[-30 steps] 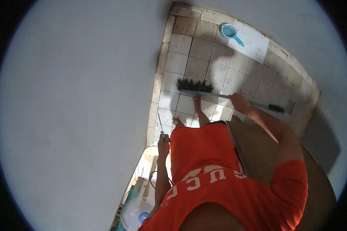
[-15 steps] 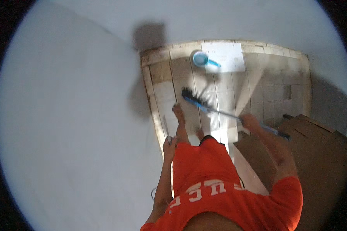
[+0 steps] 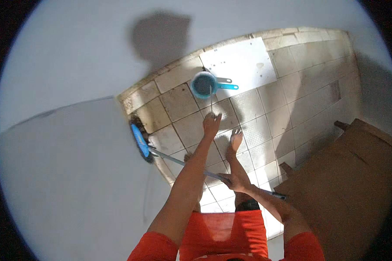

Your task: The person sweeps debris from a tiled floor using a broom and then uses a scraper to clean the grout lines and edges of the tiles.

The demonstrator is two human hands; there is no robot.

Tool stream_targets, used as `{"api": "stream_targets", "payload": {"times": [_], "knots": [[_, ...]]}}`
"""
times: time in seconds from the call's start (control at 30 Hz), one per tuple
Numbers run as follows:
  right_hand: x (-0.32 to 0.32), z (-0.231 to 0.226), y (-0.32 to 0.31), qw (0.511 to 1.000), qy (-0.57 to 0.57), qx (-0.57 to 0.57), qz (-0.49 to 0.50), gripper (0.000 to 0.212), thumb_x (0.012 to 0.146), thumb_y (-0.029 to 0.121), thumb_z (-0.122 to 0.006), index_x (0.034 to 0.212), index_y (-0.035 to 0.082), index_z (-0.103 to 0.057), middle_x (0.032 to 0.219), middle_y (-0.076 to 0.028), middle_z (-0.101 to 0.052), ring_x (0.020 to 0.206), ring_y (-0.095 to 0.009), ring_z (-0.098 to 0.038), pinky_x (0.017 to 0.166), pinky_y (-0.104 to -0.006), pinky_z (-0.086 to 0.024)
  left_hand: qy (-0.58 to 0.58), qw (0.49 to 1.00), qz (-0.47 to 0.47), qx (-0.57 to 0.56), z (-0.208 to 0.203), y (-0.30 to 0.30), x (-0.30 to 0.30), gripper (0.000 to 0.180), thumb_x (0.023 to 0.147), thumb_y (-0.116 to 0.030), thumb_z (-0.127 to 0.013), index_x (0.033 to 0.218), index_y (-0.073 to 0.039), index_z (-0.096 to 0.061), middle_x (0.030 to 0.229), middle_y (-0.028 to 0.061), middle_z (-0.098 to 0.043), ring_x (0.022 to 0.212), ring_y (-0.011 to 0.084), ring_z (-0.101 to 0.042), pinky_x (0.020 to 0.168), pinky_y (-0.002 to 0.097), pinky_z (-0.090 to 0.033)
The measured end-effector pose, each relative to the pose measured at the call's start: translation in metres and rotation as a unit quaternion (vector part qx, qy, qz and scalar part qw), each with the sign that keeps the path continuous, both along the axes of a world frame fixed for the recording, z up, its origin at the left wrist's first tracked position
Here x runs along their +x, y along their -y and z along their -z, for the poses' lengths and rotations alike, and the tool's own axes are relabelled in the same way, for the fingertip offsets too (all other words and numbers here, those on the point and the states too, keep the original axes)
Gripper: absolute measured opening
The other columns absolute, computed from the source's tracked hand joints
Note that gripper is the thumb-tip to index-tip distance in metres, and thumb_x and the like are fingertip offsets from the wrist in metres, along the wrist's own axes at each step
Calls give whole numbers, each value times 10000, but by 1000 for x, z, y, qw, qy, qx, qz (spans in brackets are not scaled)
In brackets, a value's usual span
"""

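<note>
My right hand (image 3: 236, 178) is closed round the grey handle of a broom (image 3: 140, 140). Its blue head with dark bristles stands at the foot of the left wall, and the handle passes beneath my left forearm. My left hand (image 3: 211, 125) reaches forward, fingers closed on a thin, pale, blade-like tool (image 3: 211, 102); its exact kind is unclear. The tool's far end overlaps a round blue water dipper (image 3: 204, 85) on the floor; whether it touches the dipper cannot be made out. The dipper's handle points right, and its inside looks dark.
A white board-like panel (image 3: 244, 63) lies on the tiled floor (image 3: 183, 104) beside the dipper. Pale walls rise at the left and far side. To the right stands a brown wooden piece of furniture (image 3: 335, 187) with short legs. My bare feet are on the tiles.
The broom head has swung left to the wall, and my right hand has come in toward the middle. My left hand has moved forward from my side to the dipper, carrying the thin tool.
</note>
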State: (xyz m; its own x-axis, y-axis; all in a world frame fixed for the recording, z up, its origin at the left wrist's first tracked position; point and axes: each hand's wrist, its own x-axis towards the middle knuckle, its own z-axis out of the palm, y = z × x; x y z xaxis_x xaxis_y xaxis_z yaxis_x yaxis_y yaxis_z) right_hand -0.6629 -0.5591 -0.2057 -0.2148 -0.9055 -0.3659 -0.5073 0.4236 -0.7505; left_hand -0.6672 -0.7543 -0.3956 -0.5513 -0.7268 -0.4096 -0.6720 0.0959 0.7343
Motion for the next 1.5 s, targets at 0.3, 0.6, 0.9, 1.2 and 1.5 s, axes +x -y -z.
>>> {"api": "stream_targets", "payload": {"times": [0.3, 0.6, 0.9, 1.2, 1.5], "knots": [[-50, 162, -28, 913, 251, 247, -205, 505, 850, 308, -518, 1300, 151, -347, 1268, -261, -302, 1184, -311, -326, 856, -398, -436, -125, 895, -427, -29, 112, -26, -181, 555, 787, -358, -634, 1037, 107, -465, 953, 260, -536, 874, 320, -566, 710, 421, -450], [-64, 182, -7, 976, 160, 140, -39, 406, 845, 322, -531, 1191, 124, -458, 1023, -230, -434, 943, -283, -451, 750, -372, -454, -62, 844, -530, 52, 103, 10, -215, 548, 776, -209, -643, 1179, 38, -367, 1147, 230, -474, 870, 325, -574, 729, 400, -485], [-69, 224, 18, 983, 101, 149, 22, 343, 839, 337, -545, 1083, 97, -568, 777, -199, -565, 703, -256, -575, 644, -347, -472, -24, 886, -462, -28, 97, 13, -138, 587, 754, -90, -543, 1234, 112, -272, 944, 233, -521, 726, 291, -571, 613, 370, -471], [-84, 47, -85, 949, 134, 225, 175, 337, 859, 280, -523, 1109, 58, -566, 894, -156, -638, 797, -292, -633, 673, -333, -511, -78, 931, -356, -28, -54, 23, -13, 560, 716, -102, -579, 1191, 96, -359, 985, 176, -505, 892, 266, -497, 801, 349, -387], [-15, -30, -16, 937, 178, 150, 260, 255, 872, 202, -513, 916, -44, -562, 663, -60, -528, 637, -125, -440, 590, -307, -409, -2, 943, -331, 18, -243, 10, 123, 284, 676, -23, -539, 943, 2, -446, 770, 41, -413, 692, 151, -436, 612, 269, -396]]}}
